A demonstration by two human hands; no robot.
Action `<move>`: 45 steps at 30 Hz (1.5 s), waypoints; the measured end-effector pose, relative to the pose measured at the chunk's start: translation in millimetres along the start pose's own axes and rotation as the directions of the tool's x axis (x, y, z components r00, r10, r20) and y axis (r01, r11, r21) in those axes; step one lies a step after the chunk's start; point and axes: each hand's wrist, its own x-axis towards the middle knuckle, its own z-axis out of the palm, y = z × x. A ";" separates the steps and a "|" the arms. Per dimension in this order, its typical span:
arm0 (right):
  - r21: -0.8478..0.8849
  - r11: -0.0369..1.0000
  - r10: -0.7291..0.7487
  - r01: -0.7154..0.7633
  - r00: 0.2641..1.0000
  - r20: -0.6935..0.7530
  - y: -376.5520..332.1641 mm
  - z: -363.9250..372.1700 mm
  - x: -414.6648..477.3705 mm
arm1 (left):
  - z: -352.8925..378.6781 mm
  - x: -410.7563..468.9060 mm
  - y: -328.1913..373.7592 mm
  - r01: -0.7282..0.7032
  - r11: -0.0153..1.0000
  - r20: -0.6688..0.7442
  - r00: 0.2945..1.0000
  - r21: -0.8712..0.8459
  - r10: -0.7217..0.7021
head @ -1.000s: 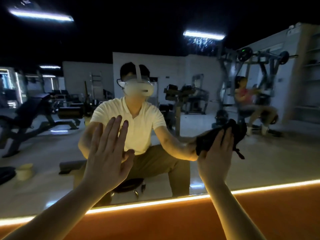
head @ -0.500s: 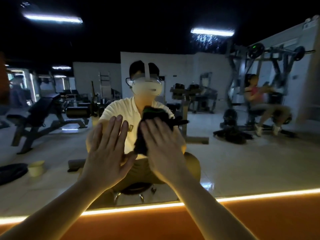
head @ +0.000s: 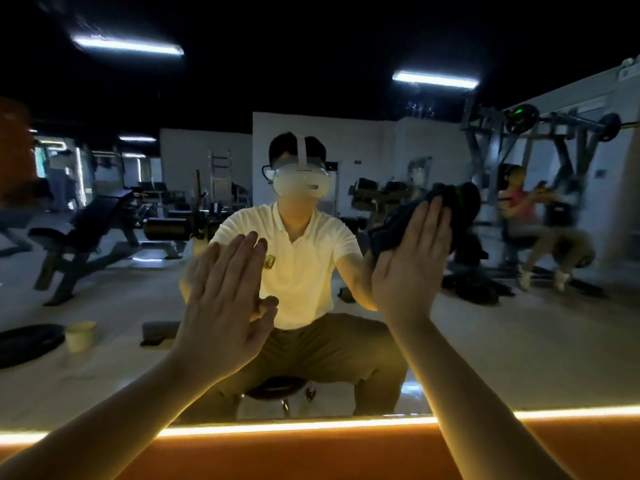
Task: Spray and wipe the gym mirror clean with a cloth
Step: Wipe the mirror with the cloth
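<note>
Mirror across almost the whole frame, from the glowing strip near the bottom edge up into the dark top. Dark cloth bunched against the glass right of centre, about mid-height, pinned there under the right hand. Fingers of that hand straight and close together, pointing up, laid flat on the cloth and not curled round it. Thumb hidden. Cloth spilling out past the fingertips toward the upper right, and out beside the palm to the left.

Left hand left of centre and lower than the right, palm to the glass, holding nothing. Fingers straight, slightly spread, thumb out to the right, with the reflected fingertips meeting them. Bare forearms rising from the two bottom corners.

Along the foot of the mirror, a bright light strip, and below it an orange wall.

In the reflection, centre of the frame: the person in a white headset and pale polo shirt, seated on a small round stool, knees wide. At left, a dark weight bench. In the lower left, a pale cup on the floor, just beside a dark weight plate. At far right, blurred, another person seated at a machine, under a rack loaded with plates. Two ceiling lights, one upper left and one upper right, against black.
</note>
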 end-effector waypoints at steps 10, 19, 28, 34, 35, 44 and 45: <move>0.018 0.650 -0.751 0.760 0.639 0.168 -99.0 19.7 -10.4 | -26.4 45.0 -32.3 0.091 0.996 -0.091 0.992 -0.004 -0.091; -0.144 0.930 -0.326 0.339 0.939 0.105 37.9 -23.9 58.2 | -11.8 68.9 -31.2 0.099 0.978 -0.038 0.995 0.185 -0.094; -0.003 0.999 -0.043 0.044 0.999 0.011 -37.9 -16.9 71.1 | -14.4 67.8 -32.7 0.102 0.984 -0.045 0.994 0.147 -0.096; 0.038 0.810 -0.585 0.586 0.800 0.132 -135.2 6.2 35.4 | -31.9 64.7 -42.6 0.106 0.994 -0.100 0.989 0.001 -0.105; 0.053 0.745 -0.665 0.665 0.733 0.145 -139.9 8.0 31.7 | -35.7 66.0 -44.0 0.128 0.992 -0.111 0.986 -0.004 -0.127; -0.099 0.810 -0.569 0.578 0.816 0.103 -27.8 -18.9 97.5 | -31.8 112.0 -27.3 0.104 0.989 -0.049 0.994 0.104 -0.099; -0.121 0.829 -0.537 0.546 0.838 0.098 -10.6 -23.5 106.5 | -30.0 120.2 -22.3 0.106 0.989 -0.061 0.993 0.106 -0.100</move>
